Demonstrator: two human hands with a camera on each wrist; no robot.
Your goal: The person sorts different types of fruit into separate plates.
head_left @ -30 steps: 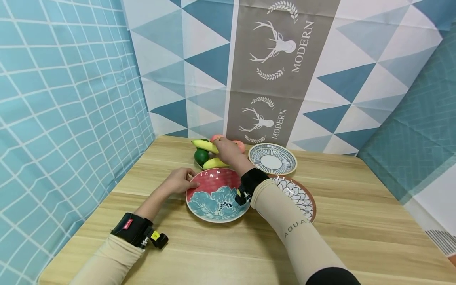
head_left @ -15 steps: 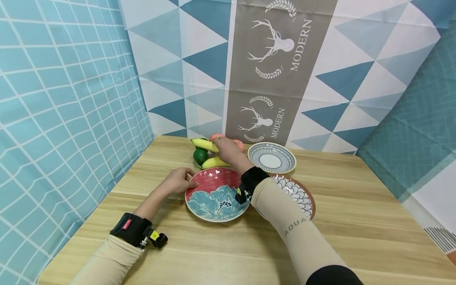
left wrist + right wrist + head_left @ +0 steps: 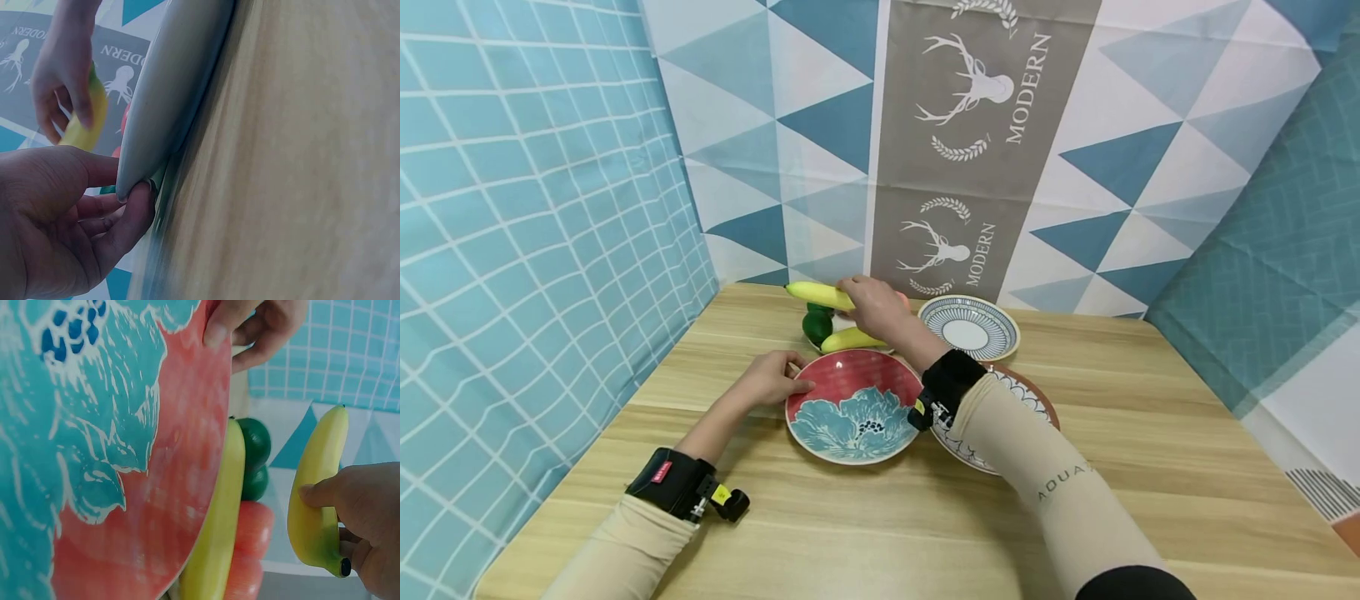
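Only my left wrist camera shows the pale underside of the floral plate (image 3: 172, 81); my left hand (image 3: 62, 219) pinches it, my right hand (image 3: 375, 512) grips a banana (image 3: 315, 465).

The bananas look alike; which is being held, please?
The upper banana in the head view, gripped by the right hand; the lower banana is unheld.

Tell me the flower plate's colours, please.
The plate is red, its flower teal; clearest in the head view.

Grips by its left rim a glossy red plate (image 3: 854, 410) bearing a teal flower, patterned face up; holds aloft beyond it a curved yellow banana (image 3: 817, 294), greenish toward one end.
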